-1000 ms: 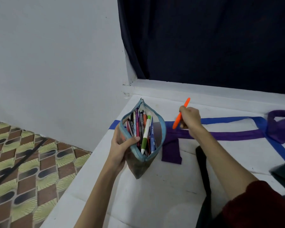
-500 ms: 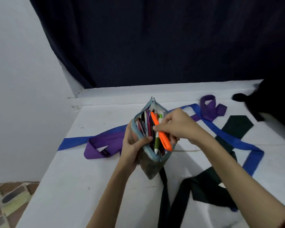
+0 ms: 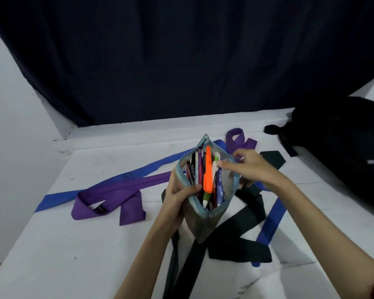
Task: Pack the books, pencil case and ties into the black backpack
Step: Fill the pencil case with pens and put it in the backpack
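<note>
The pencil case [image 3: 206, 190] is gripped at its rim by the left hand [image 3: 177, 197], held open for filling. The right hand [image 3: 249, 167] is loosely spread just beside the orange pen [image 3: 208, 169]. The black backpack [image 3: 341, 152] lies well beyond it.

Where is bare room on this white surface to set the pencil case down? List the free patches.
Free: the near-left surface, in front of the purple tie; the far-left strip between the blue tie and the dark curtain. Crowded: under and right of the pencil case, where the black tie sprawls toward the black backpack.
</note>
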A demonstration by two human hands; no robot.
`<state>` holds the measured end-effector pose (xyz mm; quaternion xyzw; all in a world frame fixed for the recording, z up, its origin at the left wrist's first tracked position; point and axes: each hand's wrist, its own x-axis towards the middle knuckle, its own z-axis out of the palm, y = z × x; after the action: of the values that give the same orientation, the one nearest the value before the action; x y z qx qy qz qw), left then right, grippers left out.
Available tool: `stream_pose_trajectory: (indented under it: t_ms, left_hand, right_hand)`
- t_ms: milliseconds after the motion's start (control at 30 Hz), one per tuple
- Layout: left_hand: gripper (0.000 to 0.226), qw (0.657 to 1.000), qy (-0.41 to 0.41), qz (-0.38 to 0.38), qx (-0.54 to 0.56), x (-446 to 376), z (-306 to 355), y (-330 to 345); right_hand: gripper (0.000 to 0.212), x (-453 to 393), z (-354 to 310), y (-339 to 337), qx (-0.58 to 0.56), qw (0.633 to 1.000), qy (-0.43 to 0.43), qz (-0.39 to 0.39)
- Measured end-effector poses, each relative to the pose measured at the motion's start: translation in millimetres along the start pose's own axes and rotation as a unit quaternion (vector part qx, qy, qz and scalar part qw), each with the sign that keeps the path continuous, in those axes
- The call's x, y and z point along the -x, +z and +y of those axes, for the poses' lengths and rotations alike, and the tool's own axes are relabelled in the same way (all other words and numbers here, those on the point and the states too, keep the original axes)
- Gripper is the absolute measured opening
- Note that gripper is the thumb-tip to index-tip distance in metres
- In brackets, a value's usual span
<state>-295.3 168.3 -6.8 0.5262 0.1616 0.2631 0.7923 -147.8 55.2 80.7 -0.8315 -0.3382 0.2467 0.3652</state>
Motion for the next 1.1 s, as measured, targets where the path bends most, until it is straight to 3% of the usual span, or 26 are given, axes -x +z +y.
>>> stream_pose_trajectory:
  t_ms: [67,200,433,667,833,967,1100]
  left_hand:
    - [0.073,1.0,-0.002,-0.008,-0.013,-2.2,-2.4,14.5]
    - [0.065,0.999,-0.048,-0.009,-0.006,-5.5,-11.4,47.2]
    - [0.073,0.993,-0.088,0.015,-0.08,-19.2,-39.2,104.1]
    - [0.087,0.982,-0.105,-0.02,-0.159,-27.3,-63.2,149.4]
    - [0.057,0.979,-0.139,-0.019,-0.147,-25.0,-78.1,171.2]
    - [0.047,0.976,-0.164,0.009,-0.142,-27.8,-80.4,175.4]
    - [0.073,0.969,-0.172,0.016,-0.177,-33.9,-81.5,181.3]
  right_hand:
    - [0.026,-2.1,11.5,-2.7,-0.096,0.994,0.007,-0.042]
    - [0.007,-7.9,27.7,-16.1,-0.107,0.994,-0.011,0.032]
    - [0.027,-5.2,65.9,-43.3,-0.131,0.986,-0.05,0.091]
    - [0.029,-2.9,107.9,-66.9,-0.104,0.983,-0.103,0.106]
    - [0.035,-6.8,130.7,-81.9,-0.111,0.982,-0.098,0.113]
    - [0.025,-9.8,148.8,-89.9,-0.131,0.985,-0.081,0.083]
    - [0.023,-12.6,152.7,-89.4,-0.105,0.987,-0.097,0.071]
